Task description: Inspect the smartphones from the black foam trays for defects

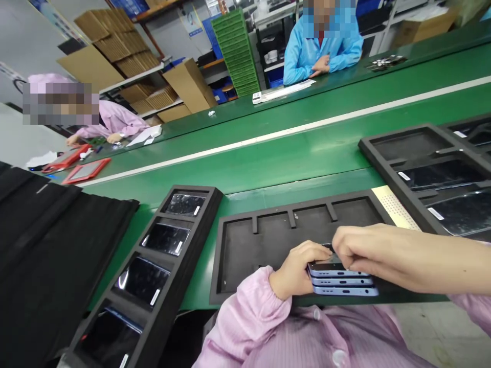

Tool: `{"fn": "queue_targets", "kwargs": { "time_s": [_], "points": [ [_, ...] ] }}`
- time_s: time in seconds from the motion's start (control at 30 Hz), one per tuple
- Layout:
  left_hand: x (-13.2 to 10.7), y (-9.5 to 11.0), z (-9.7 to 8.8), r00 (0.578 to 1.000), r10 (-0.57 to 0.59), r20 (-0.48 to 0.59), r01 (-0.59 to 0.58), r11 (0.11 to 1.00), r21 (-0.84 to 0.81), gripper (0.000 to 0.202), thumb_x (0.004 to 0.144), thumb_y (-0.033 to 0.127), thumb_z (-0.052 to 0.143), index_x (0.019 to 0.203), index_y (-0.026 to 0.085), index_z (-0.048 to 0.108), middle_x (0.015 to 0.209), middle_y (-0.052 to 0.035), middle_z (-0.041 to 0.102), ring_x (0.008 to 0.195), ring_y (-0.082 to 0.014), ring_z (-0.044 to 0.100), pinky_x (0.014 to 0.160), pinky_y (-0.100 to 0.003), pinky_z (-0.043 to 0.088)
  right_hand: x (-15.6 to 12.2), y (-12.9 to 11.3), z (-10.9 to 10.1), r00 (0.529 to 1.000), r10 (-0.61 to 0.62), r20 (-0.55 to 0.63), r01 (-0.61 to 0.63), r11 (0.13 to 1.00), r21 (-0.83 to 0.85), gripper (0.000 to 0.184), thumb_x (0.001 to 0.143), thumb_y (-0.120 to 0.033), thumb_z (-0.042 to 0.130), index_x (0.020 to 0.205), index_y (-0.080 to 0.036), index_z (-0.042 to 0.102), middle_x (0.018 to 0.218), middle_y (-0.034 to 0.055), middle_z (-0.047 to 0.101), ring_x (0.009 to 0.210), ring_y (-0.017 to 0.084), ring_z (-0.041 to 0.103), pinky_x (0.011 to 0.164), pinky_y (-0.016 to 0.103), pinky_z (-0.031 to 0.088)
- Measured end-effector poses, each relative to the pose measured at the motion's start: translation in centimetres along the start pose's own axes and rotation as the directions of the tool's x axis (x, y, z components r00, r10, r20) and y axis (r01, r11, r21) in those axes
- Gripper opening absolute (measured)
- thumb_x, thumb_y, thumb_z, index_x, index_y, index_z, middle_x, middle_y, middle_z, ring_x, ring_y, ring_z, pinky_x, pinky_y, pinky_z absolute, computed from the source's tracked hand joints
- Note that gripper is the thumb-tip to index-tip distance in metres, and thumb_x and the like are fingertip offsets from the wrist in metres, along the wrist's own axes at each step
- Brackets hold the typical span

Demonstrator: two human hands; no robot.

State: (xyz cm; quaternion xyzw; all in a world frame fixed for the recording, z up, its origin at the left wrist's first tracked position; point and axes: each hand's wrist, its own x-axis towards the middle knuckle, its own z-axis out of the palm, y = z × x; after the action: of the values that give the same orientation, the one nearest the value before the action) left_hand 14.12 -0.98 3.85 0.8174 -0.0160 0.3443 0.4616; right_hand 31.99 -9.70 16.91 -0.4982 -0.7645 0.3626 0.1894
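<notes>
My left hand (pixel 297 268) is wrapped round the left side of a stack of smartphones (pixel 345 290), its thumb and fingers along their edges. Three pale blue phone edges with ports and speaker holes face me. On the top phone's dark surface rests my right hand (pixel 351 250), its fingers curled and pressed together. Whatever those fingertips pinch, if anything, is hidden. Both hands are over the near right part of a black foam tray (pixel 215 271) with dividers along its far side.
To the left stands a foam tray (pixel 209 204) with dark-screened phones in its slots. More foam trays (pixel 370 149) with phones lie at right, beside a yellow dotted sheet (pixel 393 204). Across the green bench (pixel 261 158) sit two people, one in blue (pixel 303 56), one in pink (pixel 118 120).
</notes>
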Motion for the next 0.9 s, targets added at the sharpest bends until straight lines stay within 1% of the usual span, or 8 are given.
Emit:
{"fn": "queue_targets", "kwargs": {
  "time_s": [0.1, 0.2, 0.3, 0.43, 0.57, 0.7, 0.77, 0.9],
  "points": [
    [-0.3, -0.1, 0.0, 0.992, -0.09, 0.09, 0.09, 0.996, -0.005, 0.018, 0.08, 0.033, 0.059, 0.088, 0.018, 0.056, 0.093, -0.0103, 0.07, 0.09, -0.0199, 0.066, 0.082, -0.034, 0.052, 0.6, 0.2, 0.4, 0.998, -0.054, 0.02, 0.056, 0.99, -0.128, 0.019, 0.091, -0.02, 0.036, 0.076, -0.02, 0.048, 0.074, -0.0003, 0.052, 0.056, 0.011, 0.046, 0.052, 0.024, 0.032],
    [-0.4, -0.2, 0.1, 0.98, -0.15, 0.133, 0.15, 0.989, 0.006, 0.015, 0.077, 0.031, 0.057, 0.084, 0.018, 0.055, 0.093, -0.01, 0.069, 0.09, -0.0193, 0.065, 0.083, -0.034, 0.051, 1.0, 0.3, 0.6, 0.993, -0.083, 0.083, 0.099, 0.972, -0.215, 0.016, 0.088, -0.014, 0.039, 0.078, -0.02, 0.049, 0.072, -0.0011, 0.052, 0.055, 0.011, 0.047, 0.05, 0.024, 0.03],
    [-0.4, -0.3, 0.1, 0.98, -0.149, 0.133, 0.149, 0.989, 0.013, 0.013, 0.074, 0.028, 0.056, 0.082, 0.018, 0.054, 0.095, -0.01, 0.069, 0.09, -0.019, 0.064, 0.083, -0.032, 0.051, 1.3, 0.0, 0.6, 0.985, -0.12, 0.12, 0.152, 0.938, -0.311, 0.018, 0.082, -0.006, 0.04, 0.08, -0.02, 0.05, 0.071, -0.0016, 0.052, 0.054, 0.011, 0.048, 0.049, 0.024, 0.028],
    [-0.2, -0.3, 0.2, 0.993, -0.089, 0.072, 0.088, 0.996, 0.012, 0.01, 0.074, 0.025, 0.053, 0.081, 0.018, 0.053, 0.091, -0.0096, 0.07, 0.087, -0.0181, 0.065, 0.081, -0.031, 0.052, 1.4, -0.6, 0.5, 0.981, -0.147, 0.127, 0.186, 0.896, -0.403, 0.022, 0.076, -0.001, 0.04, 0.08, -0.02, 0.05, 0.069, -0.0023, 0.051, 0.051, 0.011, 0.047, 0.049, 0.024, 0.027],
    [-0.2, -0.2, 0.1, 0.995, -0.076, 0.068, 0.074, 0.997, 0.021, 0.008, 0.073, 0.023, 0.053, 0.08, 0.019, 0.053, 0.091, -0.0091, 0.07, 0.088, -0.0176, 0.065, 0.082, -0.031, 0.051, 1.4, -0.7, 0.5, 0.978, -0.147, 0.146, 0.197, 0.882, -0.429, 0.029, 0.068, 0.003, 0.042, 0.083, -0.02, 0.051, 0.068, -0.0034, 0.05, 0.049, 0.011, 0.046, 0.048, 0.023, 0.027],
    [-0.4, -0.4, 0.1, 0.974, -0.164, 0.155, 0.157, 0.986, 0.056, 0.012, 0.07, 0.021, 0.056, 0.081, 0.019, 0.052, 0.095, -0.0093, 0.07, 0.094, -0.0192, 0.064, 0.085, -0.032, 0.05, 1.1, -0.1, 0.9, 0.977, -0.175, 0.119, 0.209, 0.881, -0.424, 0.045, 0.061, 0.003, 0.041, 0.095, -0.022, 0.054, 0.068, -0.0042, 0.05, 0.049, 0.012, 0.046, 0.047, 0.024, 0.025],
    [-0.4, -0.5, 0.1, 0.966, -0.189, 0.174, 0.181, 0.982, 0.061, 0.013, 0.07, 0.022, 0.057, 0.082, 0.019, 0.052, 0.091, -0.0084, 0.069, 0.096, -0.0198, 0.064, 0.086, -0.033, 0.05, 1.0, 0.1, 1.0, 0.977, -0.186, 0.108, 0.215, 0.885, -0.413, 0.046, 0.063, 0.001, 0.041, 0.099, -0.023, 0.054, 0.068, -0.004, 0.051, 0.049, 0.012, 0.046, 0.047, 0.025, 0.025],
    [-0.4, -0.5, 0.2, 0.975, -0.166, 0.149, 0.162, 0.986, 0.042, 0.012, 0.073, 0.028, 0.057, 0.08, 0.019, 0.054, 0.089, -0.0082, 0.069, 0.093, -0.0195, 0.064, 0.084, -0.032, 0.051, 0.9, -0.2, 1.0, 0.978, -0.181, 0.1, 0.207, 0.884, -0.419, 0.044, 0.066, 0.001, 0.038, 0.1, -0.023, 0.054, 0.069, -0.0033, 0.052, 0.048, 0.013, 0.047, 0.047, 0.025, 0.026]
  ]
}}
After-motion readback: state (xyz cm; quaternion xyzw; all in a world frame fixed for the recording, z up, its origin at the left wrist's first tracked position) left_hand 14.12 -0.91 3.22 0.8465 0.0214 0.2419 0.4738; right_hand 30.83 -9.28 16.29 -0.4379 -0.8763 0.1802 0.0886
